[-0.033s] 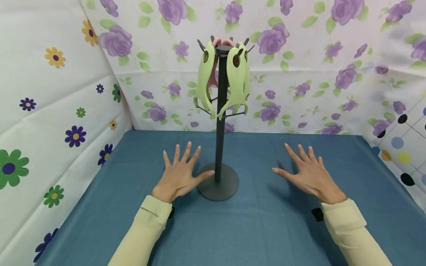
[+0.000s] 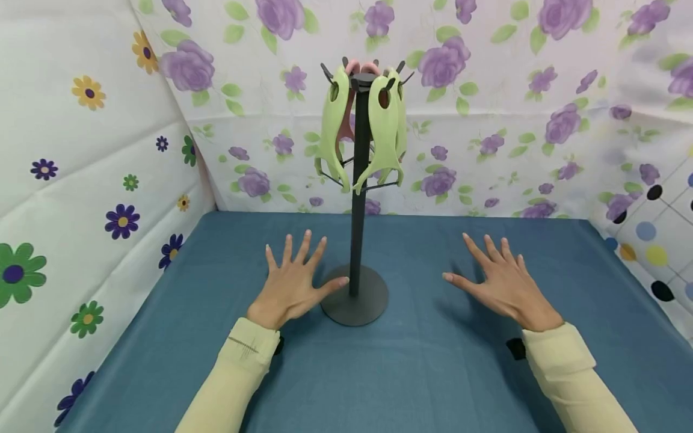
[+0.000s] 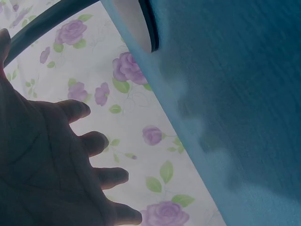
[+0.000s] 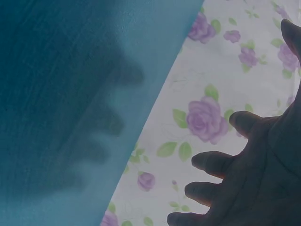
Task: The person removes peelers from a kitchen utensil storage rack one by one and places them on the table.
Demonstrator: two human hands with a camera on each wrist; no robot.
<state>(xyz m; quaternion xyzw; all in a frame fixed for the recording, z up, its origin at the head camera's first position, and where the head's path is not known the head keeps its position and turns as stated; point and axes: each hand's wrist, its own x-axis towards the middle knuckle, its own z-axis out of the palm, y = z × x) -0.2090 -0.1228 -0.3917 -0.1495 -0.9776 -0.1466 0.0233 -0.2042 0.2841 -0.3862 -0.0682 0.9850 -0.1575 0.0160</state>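
Note:
A black stand (image 2: 358, 234) with a round base rises from the table, its pole upright. From hooks at its top hang several Y-shaped peelers: a light green peeler (image 2: 385, 123) on the front right, another green peeler (image 2: 334, 123) on the left, and pink ones partly hidden behind. My left hand (image 2: 293, 284) is spread palm down, holding nothing, its thumb overlapping the stand's base in the head view. On the right, my right hand (image 2: 506, 285) also has its fingers apart and holds nothing, with its shadow on the cloth beside it.
Blue cloth (image 2: 411, 373) covers the table. Behind it hangs a white curtain (image 2: 487, 174) with purple roses. A white flower-print sheet (image 2: 119, 180) borders the left side, and a dotted sheet (image 2: 657, 231) the right.

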